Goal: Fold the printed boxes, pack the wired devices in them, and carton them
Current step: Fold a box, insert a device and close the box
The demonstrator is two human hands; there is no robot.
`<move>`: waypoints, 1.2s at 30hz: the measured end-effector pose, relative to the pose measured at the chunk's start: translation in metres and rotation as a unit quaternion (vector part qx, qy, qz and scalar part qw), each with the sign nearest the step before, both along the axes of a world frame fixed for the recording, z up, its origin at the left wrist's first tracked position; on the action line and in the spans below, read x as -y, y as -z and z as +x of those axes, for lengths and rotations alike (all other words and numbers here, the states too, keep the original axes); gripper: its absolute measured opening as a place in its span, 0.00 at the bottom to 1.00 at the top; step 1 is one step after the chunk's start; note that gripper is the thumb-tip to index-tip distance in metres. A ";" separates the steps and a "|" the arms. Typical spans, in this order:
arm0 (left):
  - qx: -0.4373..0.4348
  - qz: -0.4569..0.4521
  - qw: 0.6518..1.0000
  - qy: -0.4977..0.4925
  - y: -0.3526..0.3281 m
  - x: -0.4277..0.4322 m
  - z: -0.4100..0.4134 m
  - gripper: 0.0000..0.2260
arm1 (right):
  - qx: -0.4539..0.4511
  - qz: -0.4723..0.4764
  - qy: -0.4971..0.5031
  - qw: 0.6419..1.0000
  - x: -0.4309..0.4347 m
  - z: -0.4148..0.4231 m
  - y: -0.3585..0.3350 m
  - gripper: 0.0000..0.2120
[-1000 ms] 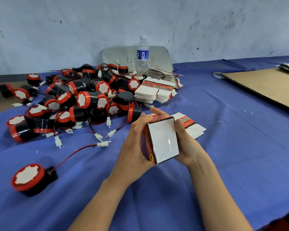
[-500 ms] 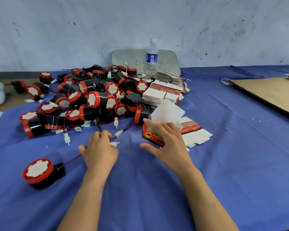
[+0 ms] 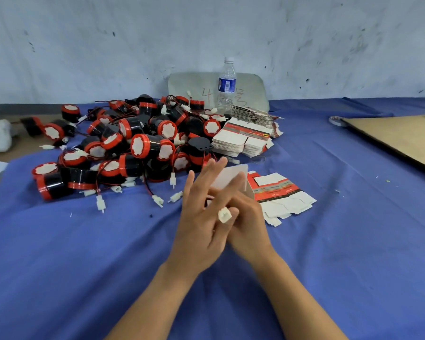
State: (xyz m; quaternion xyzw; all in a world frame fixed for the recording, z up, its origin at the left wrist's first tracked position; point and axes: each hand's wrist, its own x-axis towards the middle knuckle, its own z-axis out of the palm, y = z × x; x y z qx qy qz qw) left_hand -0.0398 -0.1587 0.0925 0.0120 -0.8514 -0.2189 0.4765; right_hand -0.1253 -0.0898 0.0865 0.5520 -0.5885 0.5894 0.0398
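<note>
My right hand (image 3: 252, 225) grips a folded printed box whose white flap (image 3: 231, 176) stands up behind my fingers. My left hand (image 3: 199, 217) lies across it with fingers spread, and its thumb pinches a white wire plug (image 3: 224, 214). A sliver of red and black shows between the hands; the rest of that wired device is hidden. A heap of red-and-black wired devices (image 3: 145, 146) lies at the back left. Flat printed boxes (image 3: 282, 192) lie just right of my hands, and stacks of flat boxes (image 3: 241, 141) sit behind them.
A water bottle (image 3: 227, 84) stands before a grey board (image 3: 194, 87) at the wall. A brown cardboard sheet (image 3: 398, 138) and a tape roll (image 3: 335, 120) lie at the far right. Loose white plugs (image 3: 100, 204) trail from the heap onto the blue cloth (image 3: 84, 266).
My left hand came back from the wire plug on the cloth to the box, bringing the plug. The lone device at the lower left is gone from the cloth.
</note>
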 end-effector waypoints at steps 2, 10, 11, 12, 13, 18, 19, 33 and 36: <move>0.018 -0.037 0.999 -0.031 0.002 0.002 -0.002 0.21 | 0.043 -0.007 0.009 0.999 -0.002 -0.002 -0.001 0.11; -0.036 0.306 0.946 -0.098 0.011 0.017 -0.004 0.35 | 0.413 -0.070 -0.074 0.905 -0.004 -0.009 -0.012 0.17; -0.010 0.358 0.928 -0.099 0.013 0.019 -0.005 0.33 | 0.455 -0.091 -0.119 0.878 -0.005 -0.012 -0.014 0.17; 0.021 0.398 0.912 -0.093 0.015 0.020 -0.006 0.31 | 0.491 -0.109 -0.163 0.849 -0.007 -0.014 -0.016 0.16; 0.053 0.415 0.904 -0.089 0.018 0.021 -0.006 0.28 | 0.521 -0.126 -0.201 0.820 -0.007 -0.015 -0.017 0.16; 0.091 0.379 0.920 -0.051 0.020 0.018 -0.003 0.24 | 0.607 -0.187 -0.277 0.721 -0.014 -0.019 -0.021 0.15; 0.075 0.385 0.919 -0.041 0.018 0.017 -0.002 0.25 | 0.611 -0.197 -0.279 0.714 -0.016 -0.020 -0.023 0.14; -0.092 0.110 0.989 -0.040 0.009 0.005 -0.003 0.26 | 0.299 -0.115 0.021 0.947 -0.016 -0.009 -0.023 0.05; -0.078 0.043 0.995 -0.052 0.008 -0.003 -0.004 0.28 | 0.174 -0.107 0.061 0.977 -0.014 0.001 -0.016 0.17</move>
